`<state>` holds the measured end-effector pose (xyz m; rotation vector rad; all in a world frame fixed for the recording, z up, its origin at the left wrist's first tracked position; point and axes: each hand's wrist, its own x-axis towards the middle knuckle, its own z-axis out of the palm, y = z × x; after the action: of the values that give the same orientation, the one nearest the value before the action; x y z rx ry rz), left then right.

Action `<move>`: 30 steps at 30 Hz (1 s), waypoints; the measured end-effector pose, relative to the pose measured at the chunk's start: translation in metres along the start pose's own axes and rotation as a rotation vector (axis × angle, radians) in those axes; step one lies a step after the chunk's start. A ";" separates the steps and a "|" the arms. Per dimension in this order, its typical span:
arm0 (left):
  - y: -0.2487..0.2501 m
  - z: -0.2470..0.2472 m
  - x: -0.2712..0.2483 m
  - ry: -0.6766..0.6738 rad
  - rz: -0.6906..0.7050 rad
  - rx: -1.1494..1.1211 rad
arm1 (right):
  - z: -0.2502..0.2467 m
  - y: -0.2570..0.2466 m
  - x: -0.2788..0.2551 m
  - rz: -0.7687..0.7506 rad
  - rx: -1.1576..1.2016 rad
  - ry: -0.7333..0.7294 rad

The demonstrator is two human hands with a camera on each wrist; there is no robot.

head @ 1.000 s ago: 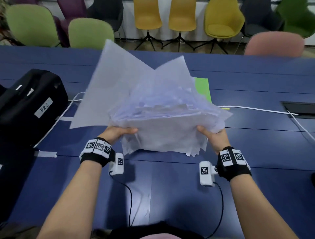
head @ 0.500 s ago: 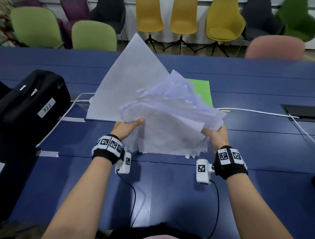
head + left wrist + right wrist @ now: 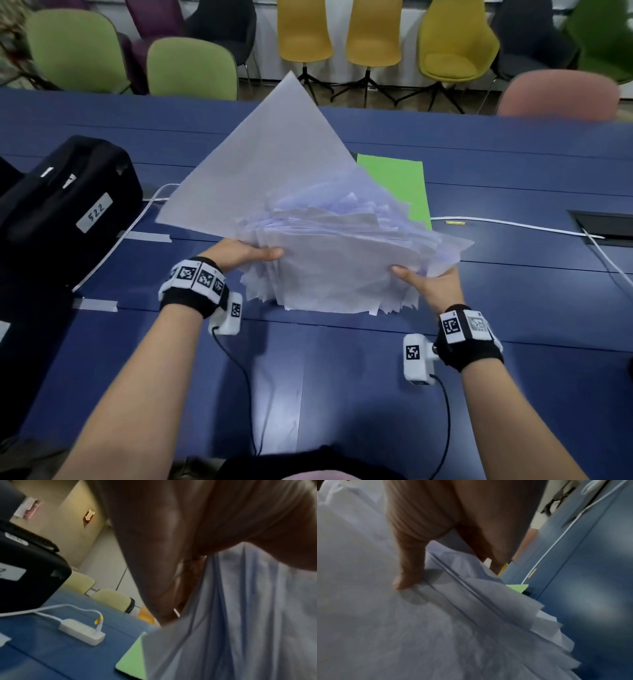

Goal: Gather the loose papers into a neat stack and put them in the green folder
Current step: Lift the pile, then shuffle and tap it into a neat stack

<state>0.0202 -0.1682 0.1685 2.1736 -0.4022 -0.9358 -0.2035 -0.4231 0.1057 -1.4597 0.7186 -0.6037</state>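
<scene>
Fanning out unevenly, the stack of white papers (image 3: 329, 253) is sitting in the person's two hands above the blue surface (image 3: 325, 370), its near edges ragged and one large sheet tilting up toward 12 o'clock. The left hand (image 3: 239, 253) is clamping the stack's 9 o'clock edge, thumb lying on top and fingers hidden beneath. The right hand (image 3: 428, 284) is gripping the 3 o'clock edge, its thumb (image 3: 406, 577) pressing down on the top sheet, the other fingers tucked under the paper. The green folder (image 3: 397, 185) is lying flat on the surface beyond the stack, toward 1 o'clock, with its near left part covered by the sheets. Both wrist views are blurring badly; the left one is showing a white power strip (image 3: 81, 631) and a black case (image 3: 65, 202) at 9 o'clock.
</scene>
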 end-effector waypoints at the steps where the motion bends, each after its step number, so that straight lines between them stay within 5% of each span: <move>1: 0.004 -0.005 -0.004 -0.016 0.020 0.009 | 0.002 -0.002 0.000 0.004 0.005 -0.051; 10: 0.008 -0.006 0.002 -0.015 0.229 -0.148 | 0.009 -0.009 0.013 0.013 0.029 -0.199; 22: -0.026 0.019 0.027 0.144 0.297 -0.443 | 0.007 0.016 0.006 0.084 0.085 0.004; 26: -0.023 0.026 0.027 0.247 0.288 -0.387 | 0.011 0.014 0.007 0.115 0.103 0.184; 30: -0.018 0.031 0.025 0.222 0.364 -0.421 | 0.004 0.008 0.011 0.098 0.088 0.135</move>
<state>0.0149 -0.1841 0.1281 1.7204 -0.4298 -0.5147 -0.1934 -0.4286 0.0970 -1.3032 0.8540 -0.6547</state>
